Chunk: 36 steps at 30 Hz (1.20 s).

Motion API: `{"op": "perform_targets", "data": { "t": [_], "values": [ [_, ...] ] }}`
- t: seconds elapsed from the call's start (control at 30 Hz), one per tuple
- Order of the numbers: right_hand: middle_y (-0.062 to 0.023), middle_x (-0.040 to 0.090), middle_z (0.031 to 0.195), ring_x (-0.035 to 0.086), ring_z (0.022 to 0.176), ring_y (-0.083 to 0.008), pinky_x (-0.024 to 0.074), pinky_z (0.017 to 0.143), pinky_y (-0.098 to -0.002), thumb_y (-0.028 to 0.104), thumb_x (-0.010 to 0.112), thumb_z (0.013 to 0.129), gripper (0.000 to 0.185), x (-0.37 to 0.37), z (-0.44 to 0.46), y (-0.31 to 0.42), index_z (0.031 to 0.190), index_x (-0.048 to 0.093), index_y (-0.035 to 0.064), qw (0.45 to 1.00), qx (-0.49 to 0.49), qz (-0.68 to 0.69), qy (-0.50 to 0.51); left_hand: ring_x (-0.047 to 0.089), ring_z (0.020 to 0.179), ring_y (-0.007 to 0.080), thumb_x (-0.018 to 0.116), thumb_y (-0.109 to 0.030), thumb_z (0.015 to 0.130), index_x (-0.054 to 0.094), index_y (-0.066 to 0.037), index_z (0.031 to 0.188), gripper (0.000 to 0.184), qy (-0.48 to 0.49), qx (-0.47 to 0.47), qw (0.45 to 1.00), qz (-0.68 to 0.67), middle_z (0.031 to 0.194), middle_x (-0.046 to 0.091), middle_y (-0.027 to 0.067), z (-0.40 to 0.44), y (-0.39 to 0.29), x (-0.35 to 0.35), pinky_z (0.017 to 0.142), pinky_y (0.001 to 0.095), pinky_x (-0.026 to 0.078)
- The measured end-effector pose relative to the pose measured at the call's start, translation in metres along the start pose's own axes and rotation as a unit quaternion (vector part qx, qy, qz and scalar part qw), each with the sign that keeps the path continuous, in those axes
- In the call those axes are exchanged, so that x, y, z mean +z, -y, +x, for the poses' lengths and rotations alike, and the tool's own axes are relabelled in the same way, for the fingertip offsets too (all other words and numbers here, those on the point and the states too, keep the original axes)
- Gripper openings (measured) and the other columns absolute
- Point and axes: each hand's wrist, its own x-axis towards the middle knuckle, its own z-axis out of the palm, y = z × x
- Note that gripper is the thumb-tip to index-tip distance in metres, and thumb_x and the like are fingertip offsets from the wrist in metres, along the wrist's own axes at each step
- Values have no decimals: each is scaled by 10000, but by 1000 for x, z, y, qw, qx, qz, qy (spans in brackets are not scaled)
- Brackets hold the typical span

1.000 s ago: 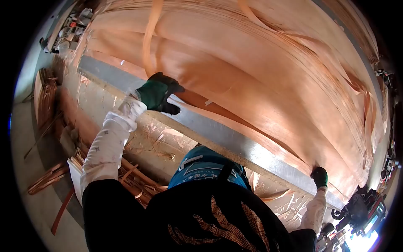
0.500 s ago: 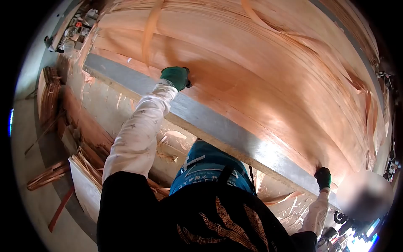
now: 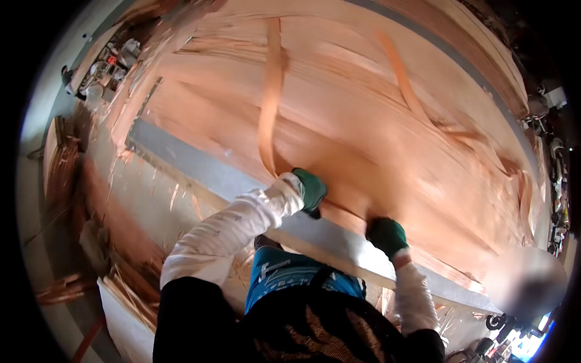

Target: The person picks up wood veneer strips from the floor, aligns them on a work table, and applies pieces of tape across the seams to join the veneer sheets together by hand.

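A broad stack of thin reddish wood veneer sheets (image 3: 357, 121) covers the bench in front of me. My left hand (image 3: 310, 192), in a green glove with dark fingertips, is closed at the near edge of the top veneer sheet. To its right, my right hand (image 3: 387, 235) wears a matching glove, its fingers curled at that same edge. A short stretch of sheet edge runs between the two hands. The fingertips are mostly hidden beneath the gloves. A loose veneer strip (image 3: 270, 103) lies across the stack and reaches down to my left wrist.
A grey metal strip (image 3: 181, 160) edges the bench nearest my body. Another narrow veneer strip (image 3: 402, 75) lies farther right. Scrap veneer (image 3: 130, 296) is piled on the floor at lower left. Cluttered items (image 3: 115, 63) stand at the far left, with a person (image 3: 69, 81) beside them.
Both hands have come closer together along the near edge: the left moved right and toward me, the right moved left. The long loose strip now lies farther right in view.
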Motion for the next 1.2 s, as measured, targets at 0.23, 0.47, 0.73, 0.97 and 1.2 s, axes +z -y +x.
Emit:
{"op": "perform_targets", "data": {
  "t": [0.23, 0.47, 0.73, 0.97, 1.2],
  "values": [
    [-179, 662, 689, 656, 636, -354, 526, 570, -495, 300, 505, 855, 338, 15, 12, 3, 639, 658, 90, 977, 118, -116, 136, 680, 698, 279, 680, -280, 742, 675, -152, 817, 149, -3, 75, 993, 91, 702, 677, 94, -108, 209, -31, 659, 467, 475],
    [-161, 651, 685, 643, 660, -346, 529, 612, -460, 297, 611, 724, 212, 29, 3, -18, 657, 653, 100, 963, 165, -141, 160, 664, 724, 243, 662, -139, 698, 669, -169, 760, 70, -4, 37, 999, 33, 740, 685, 42, -193, 363, -37, 639, 417, 487],
    [-186, 662, 703, 660, 669, -354, 547, 622, -460, 304, 578, 789, 262, 24, 8, -9, 720, 657, 64, 949, 150, -202, 191, 666, 813, 221, 665, -166, 717, 695, -179, 796, 85, 104, -126, 986, -23, 804, 695, 26, -273, 466, 5, 714, 394, 497],
    [-178, 662, 713, 657, 681, -348, 541, 618, -452, 322, 592, 773, 267, 31, 1, -20, 742, 656, 65, 948, 149, -205, 194, 665, 829, 228, 667, -189, 740, 697, -180, 833, 98, 49, -180, 978, -98, 830, 697, 36, -303, 532, 37, 731, 390, 492],
    [-157, 656, 678, 649, 657, -345, 536, 597, -450, 247, 612, 715, 167, 24, 2, -11, 713, 648, 85, 957, 150, -185, 163, 631, 882, 268, 656, -205, 818, 639, -230, 1163, 347, -228, -216, 949, 22, 939, 691, 75, -257, 550, 69, 942, 440, 396]
  ]
}}
